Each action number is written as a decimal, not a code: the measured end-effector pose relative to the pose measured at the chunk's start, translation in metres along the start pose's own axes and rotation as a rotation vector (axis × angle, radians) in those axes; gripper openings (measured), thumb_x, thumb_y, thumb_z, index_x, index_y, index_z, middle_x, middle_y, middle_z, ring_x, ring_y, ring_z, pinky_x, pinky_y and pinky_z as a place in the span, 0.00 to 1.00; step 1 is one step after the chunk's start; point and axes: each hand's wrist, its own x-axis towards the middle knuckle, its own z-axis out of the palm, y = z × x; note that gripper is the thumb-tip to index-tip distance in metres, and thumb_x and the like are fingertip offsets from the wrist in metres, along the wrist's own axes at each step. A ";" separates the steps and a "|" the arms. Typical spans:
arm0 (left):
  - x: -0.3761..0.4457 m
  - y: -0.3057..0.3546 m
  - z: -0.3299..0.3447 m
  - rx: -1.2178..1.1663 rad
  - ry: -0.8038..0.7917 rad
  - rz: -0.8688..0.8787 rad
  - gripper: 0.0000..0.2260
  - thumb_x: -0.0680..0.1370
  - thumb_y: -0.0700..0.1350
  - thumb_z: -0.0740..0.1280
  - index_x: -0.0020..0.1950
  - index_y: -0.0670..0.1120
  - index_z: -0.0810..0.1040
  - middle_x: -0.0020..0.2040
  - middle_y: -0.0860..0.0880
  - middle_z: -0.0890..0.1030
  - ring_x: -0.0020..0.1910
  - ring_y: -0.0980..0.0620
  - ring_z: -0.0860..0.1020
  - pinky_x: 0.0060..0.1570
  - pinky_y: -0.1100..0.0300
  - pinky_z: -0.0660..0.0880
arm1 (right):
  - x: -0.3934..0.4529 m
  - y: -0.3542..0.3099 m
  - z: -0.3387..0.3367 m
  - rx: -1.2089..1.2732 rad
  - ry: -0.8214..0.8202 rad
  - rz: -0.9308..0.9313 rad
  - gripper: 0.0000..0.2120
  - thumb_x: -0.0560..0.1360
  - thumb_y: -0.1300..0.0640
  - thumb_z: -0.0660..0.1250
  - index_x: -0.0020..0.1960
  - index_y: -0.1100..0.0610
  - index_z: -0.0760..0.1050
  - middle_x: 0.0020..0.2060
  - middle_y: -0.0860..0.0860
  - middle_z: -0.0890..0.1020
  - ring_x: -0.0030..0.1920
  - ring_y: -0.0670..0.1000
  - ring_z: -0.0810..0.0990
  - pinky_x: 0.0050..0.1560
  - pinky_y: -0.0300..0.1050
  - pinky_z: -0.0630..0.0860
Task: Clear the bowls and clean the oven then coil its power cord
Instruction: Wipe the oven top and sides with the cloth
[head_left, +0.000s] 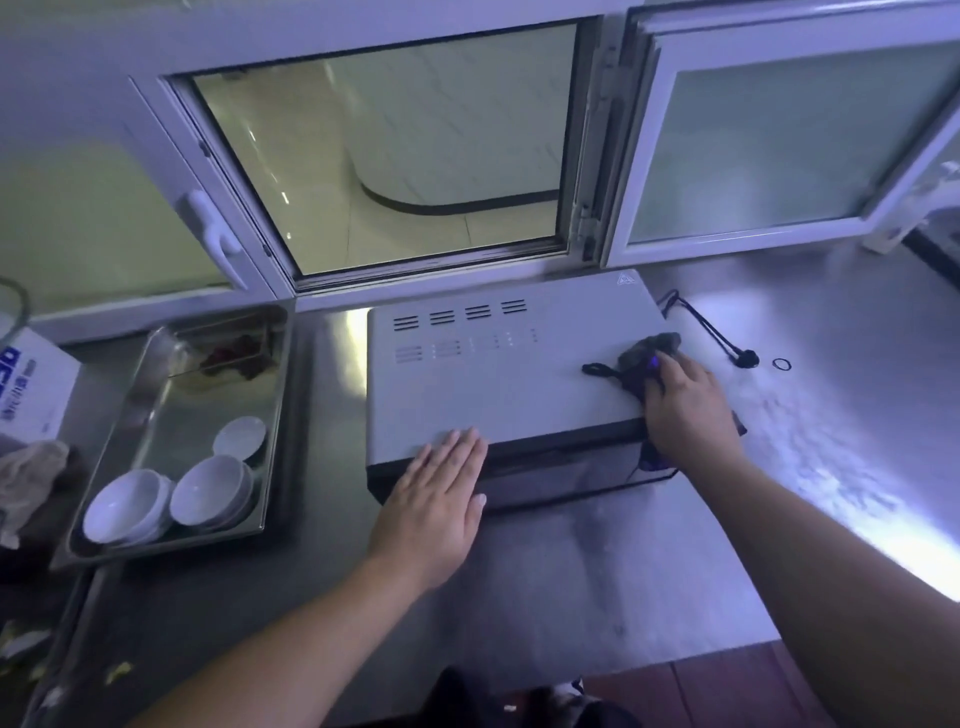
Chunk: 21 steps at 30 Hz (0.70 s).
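Observation:
A white countertop oven (467, 384) stands on the steel counter under the window. My left hand (436, 499) lies flat on its front top edge, fingers straight. On the oven's right top corner my right hand (685, 405) presses a dark cloth (647, 353), fingers spread over it. The black power cord (711, 332) trails from behind the oven onto the counter to the right, plug end lying loose. Three white bowls (208, 488) sit in a steel tray (156, 540) left of the oven.
A small black ring (781, 364) lies beside the plug. A white box (31, 384) and a crumpled rag (31, 473) sit at the far left. An open window (395, 156) is behind the oven. The counter's front edge (675, 654) is near me.

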 end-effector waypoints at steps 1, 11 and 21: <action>-0.001 0.000 0.000 0.007 0.004 0.004 0.26 0.85 0.53 0.51 0.83 0.45 0.59 0.83 0.50 0.58 0.82 0.52 0.56 0.79 0.49 0.54 | 0.005 0.000 0.000 0.012 0.018 0.027 0.20 0.82 0.56 0.59 0.73 0.59 0.71 0.71 0.60 0.73 0.68 0.66 0.70 0.71 0.57 0.66; -0.002 -0.002 -0.001 0.031 0.017 0.027 0.27 0.86 0.54 0.52 0.83 0.45 0.59 0.83 0.49 0.57 0.83 0.51 0.54 0.79 0.50 0.53 | 0.041 -0.031 0.006 -0.012 -0.015 0.189 0.24 0.82 0.55 0.53 0.77 0.60 0.61 0.74 0.63 0.66 0.75 0.64 0.61 0.76 0.58 0.56; -0.032 -0.017 -0.004 -0.016 0.129 0.055 0.26 0.84 0.51 0.60 0.81 0.44 0.64 0.82 0.48 0.62 0.81 0.50 0.59 0.79 0.50 0.60 | -0.013 -0.170 0.052 -0.012 -0.299 -0.303 0.26 0.83 0.52 0.54 0.80 0.52 0.59 0.80 0.55 0.61 0.79 0.59 0.58 0.78 0.57 0.55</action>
